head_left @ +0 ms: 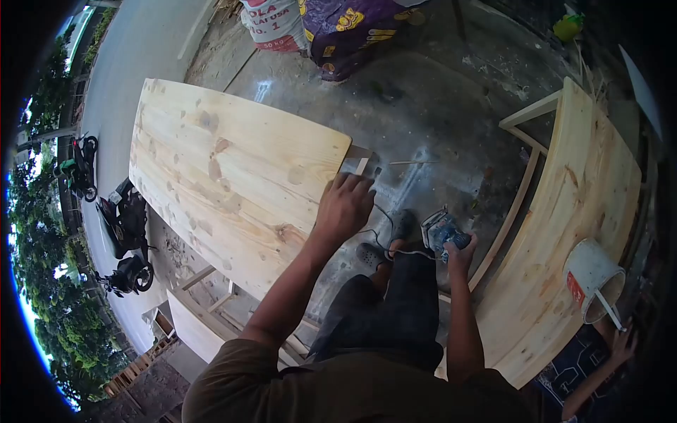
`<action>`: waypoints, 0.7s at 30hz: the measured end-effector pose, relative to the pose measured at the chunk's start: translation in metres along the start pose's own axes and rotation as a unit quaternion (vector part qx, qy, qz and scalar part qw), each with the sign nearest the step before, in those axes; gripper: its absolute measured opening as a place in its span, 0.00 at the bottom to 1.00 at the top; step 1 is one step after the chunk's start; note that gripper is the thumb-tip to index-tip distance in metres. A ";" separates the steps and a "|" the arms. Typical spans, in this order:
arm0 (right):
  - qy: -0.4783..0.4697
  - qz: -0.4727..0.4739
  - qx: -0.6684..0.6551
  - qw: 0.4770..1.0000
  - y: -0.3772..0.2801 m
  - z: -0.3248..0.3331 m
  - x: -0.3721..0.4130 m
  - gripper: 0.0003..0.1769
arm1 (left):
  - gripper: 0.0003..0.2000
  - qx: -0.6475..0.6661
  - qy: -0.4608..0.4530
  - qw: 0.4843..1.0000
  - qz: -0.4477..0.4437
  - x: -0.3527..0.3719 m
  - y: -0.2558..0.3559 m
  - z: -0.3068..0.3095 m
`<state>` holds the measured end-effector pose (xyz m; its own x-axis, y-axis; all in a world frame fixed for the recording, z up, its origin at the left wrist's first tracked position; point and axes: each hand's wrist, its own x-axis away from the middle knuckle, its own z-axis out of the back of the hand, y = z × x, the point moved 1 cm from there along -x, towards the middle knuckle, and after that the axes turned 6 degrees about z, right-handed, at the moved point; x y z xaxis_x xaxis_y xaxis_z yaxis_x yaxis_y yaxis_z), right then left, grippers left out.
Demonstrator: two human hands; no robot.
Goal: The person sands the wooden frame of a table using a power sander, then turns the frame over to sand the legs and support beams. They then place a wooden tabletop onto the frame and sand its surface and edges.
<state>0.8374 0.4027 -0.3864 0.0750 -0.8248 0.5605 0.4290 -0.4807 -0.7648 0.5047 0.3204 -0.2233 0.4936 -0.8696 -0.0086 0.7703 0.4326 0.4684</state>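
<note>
My left hand (345, 208) is at the near right edge of a pale wooden tabletop (247, 162), close to its corner, palm down with the fingers loosely bent and nothing seen in them. Brown knots and patches mark the boards of this top. In my right hand (460, 254) is a blue electric sander (438, 229), gripped by its body above the floor. Its flat pad is turned away from me. A thin grey cord (386, 229) runs from the sander past my feet.
To the right stands another long wooden table (543, 240), bearing a white bucket (596, 271) with a handle sticking out. Another person's hand (622, 342) is beside it. Filled sacks (352, 32) lie ahead; motorcycles (123, 218) are parked at left.
</note>
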 end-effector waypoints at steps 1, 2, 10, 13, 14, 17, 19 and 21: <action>0.008 0.015 0.010 1.000 -0.005 -0.006 -0.009 0.47 | 0.11 -0.025 0.046 0.998 -0.028 -0.041 -0.002 0.017; 0.017 0.033 0.020 0.999 -0.003 -0.014 -0.028 0.47 | 0.12 -0.050 0.086 0.995 -0.016 -0.078 -0.021 0.016; -0.074 0.113 0.133 0.982 -0.053 -0.088 -0.155 0.46 | 0.18 -0.152 -0.245 0.957 0.039 -0.152 -0.170 0.000; -0.152 0.157 0.203 0.954 -0.116 -0.104 -0.207 0.45 | 0.14 -0.136 -0.157 0.977 0.058 -0.121 -0.156 0.007; -0.181 0.160 0.220 0.945 -0.129 -0.108 -0.218 0.44 | 0.13 -0.128 -0.133 0.981 0.058 -0.109 -0.153 0.011; -0.210 0.297 0.302 0.881 -0.172 -0.127 -0.284 0.42 | 0.13 -0.118 -0.161 0.975 0.098 -0.066 -0.143 0.032; -0.219 0.353 0.335 0.846 -0.194 -0.136 -0.322 0.41 | 0.13 -0.119 -0.133 0.979 0.099 -0.028 -0.142 0.052; -0.206 0.405 0.382 0.804 -0.221 -0.149 -0.352 0.42 | 0.12 -0.105 -0.139 0.979 0.105 -0.001 -0.144 0.077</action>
<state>0.5822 0.7544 -0.4621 0.8335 -0.5302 0.1552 0.5056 0.6188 -0.6013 0.3626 0.2405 -0.2228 0.5432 -0.7748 0.3233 0.7443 0.6226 0.2415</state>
